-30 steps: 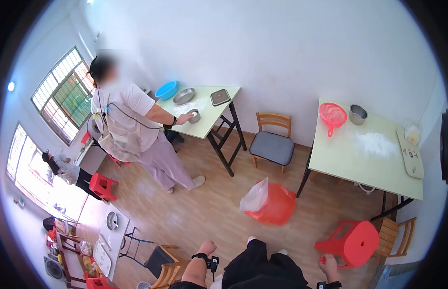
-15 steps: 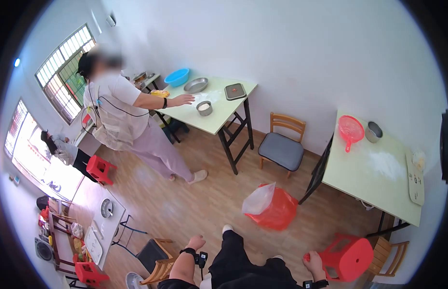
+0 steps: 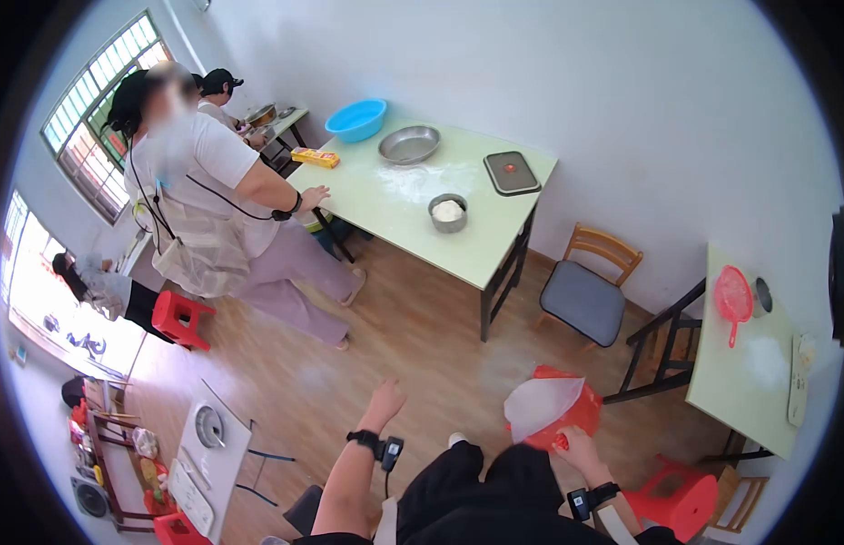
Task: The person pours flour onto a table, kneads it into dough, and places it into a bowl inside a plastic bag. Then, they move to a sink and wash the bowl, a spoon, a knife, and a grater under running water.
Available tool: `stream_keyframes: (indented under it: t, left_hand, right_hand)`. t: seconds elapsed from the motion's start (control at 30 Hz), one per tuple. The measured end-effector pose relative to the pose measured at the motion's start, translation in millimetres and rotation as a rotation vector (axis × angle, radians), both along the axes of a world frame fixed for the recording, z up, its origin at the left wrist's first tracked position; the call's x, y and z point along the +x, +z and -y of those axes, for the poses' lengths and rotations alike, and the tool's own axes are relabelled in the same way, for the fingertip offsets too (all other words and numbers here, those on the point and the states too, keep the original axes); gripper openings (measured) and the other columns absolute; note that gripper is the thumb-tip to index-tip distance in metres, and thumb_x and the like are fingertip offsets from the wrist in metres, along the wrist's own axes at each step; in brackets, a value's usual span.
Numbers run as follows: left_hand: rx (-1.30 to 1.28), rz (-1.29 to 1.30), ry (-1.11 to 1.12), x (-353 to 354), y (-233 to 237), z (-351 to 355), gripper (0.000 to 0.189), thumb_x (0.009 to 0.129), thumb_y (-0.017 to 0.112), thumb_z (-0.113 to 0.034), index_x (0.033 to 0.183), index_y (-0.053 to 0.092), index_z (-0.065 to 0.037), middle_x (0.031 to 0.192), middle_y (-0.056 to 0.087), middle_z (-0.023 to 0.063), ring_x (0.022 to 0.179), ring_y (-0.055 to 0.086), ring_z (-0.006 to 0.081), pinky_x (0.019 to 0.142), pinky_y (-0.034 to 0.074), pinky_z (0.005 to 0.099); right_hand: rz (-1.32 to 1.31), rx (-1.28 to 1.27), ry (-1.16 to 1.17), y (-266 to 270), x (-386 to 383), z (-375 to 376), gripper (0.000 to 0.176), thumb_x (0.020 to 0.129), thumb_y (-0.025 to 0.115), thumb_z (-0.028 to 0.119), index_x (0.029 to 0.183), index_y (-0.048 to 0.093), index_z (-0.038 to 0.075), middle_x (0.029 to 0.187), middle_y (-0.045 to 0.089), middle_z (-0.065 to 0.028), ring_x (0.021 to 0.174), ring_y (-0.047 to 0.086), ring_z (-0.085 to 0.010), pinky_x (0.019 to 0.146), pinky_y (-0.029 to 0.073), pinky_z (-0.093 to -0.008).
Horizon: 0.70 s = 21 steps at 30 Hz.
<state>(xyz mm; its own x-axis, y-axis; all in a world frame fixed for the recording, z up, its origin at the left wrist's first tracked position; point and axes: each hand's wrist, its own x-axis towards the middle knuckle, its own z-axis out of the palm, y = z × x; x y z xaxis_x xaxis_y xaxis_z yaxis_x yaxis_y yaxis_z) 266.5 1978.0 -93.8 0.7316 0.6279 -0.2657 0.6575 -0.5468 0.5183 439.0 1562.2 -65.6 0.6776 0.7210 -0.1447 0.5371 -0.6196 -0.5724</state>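
My left hand (image 3: 384, 406) is held out over the wooden floor, with its fingers loosely curled; whether anything is in them is too small to tell. At the lower right, my right hand (image 3: 578, 450) is closed round a small red object (image 3: 560, 441). Just beyond that hand stands a red bag with a whitish lining (image 3: 542, 406). Ahead, a pale green table (image 3: 476, 250) bears a metal bowl with white dough (image 3: 448, 213), an oval metal dish (image 3: 409, 145), a lidded tray (image 3: 512, 173), a blue basin (image 3: 356, 121), a yellow box (image 3: 315, 158) and scattered white powder.
A person (image 3: 199, 163) stands at the table's left end, one hand on its edge. Other people are farther back. A chair (image 3: 582, 295) stands against the wall. Another table (image 3: 740, 372) with a red strainer (image 3: 732, 295) and a red stool (image 3: 681, 495) are at right.
The view has moved nearer the table. My left hand is higher in view, and my right hand now overlaps the red bag's near side. The person's hand has lowered to the table edge.
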Motion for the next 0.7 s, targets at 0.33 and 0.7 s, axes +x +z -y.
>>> stream_keyframes:
  t: [0.33, 0.7]
  left_hand:
    - [0.112, 0.346, -0.261, 245, 40, -110, 0.053, 0.068, 0.063, -0.018, 0.115, 0.043, -0.005, 0.117, 0.04, 0.0232, 0.109, 0.038, 0.0376, 0.09, 0.035, 0.0401]
    - [0.157, 0.577, -0.491, 379, 17, -205, 0.029, 0.07, 0.064, -0.019, 0.097, 0.059, -0.008, 0.126, 0.036, 0.015, 0.105, 0.041, 0.0413, 0.088, 0.039, 0.0389]
  right_hand:
    - [-0.119, -0.07, -0.147, -25, 100, -123, 0.03, 0.065, 0.064, 0.025, 0.086, 0.055, 0.004, 0.085, 0.054, -0.0168, 0.08, 0.054, -0.0313, 0.07, 0.044, -0.0375]
    - [-0.098, 0.144, -0.05, 15, 278, -354, 0.026, 0.067, 0.065, 0.021, 0.084, 0.056, 0.003, 0.08, 0.054, -0.014, 0.074, 0.056, -0.0295, 0.067, 0.046, -0.034]
